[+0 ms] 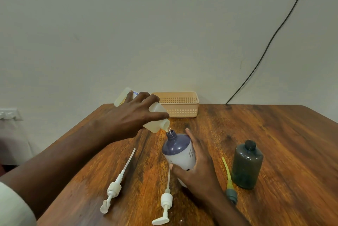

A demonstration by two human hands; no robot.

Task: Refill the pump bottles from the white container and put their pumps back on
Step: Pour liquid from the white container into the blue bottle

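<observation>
My left hand (pixel 136 116) grips the white container (pixel 156 119), tipped down to the right so its spout sits just above the open neck of a purple and white bottle (pixel 178 149). A thin stream of clear liquid runs into that neck. My right hand (pixel 197 169) holds this bottle by its lower body, leaning it towards the container. A dark green bottle (pixel 247 165) stands open at the right. Two white pumps (pixel 114 187) (pixel 165 202) lie on the table in front. A grey pump with a yellow tube (pixel 229 182) lies beside the green bottle.
A beige perforated basket (pixel 180 105) stands at the back edge of the wooden table (pixel 292 152), against the wall. A black cable (pixel 265 50) runs down the wall to the table's rear right.
</observation>
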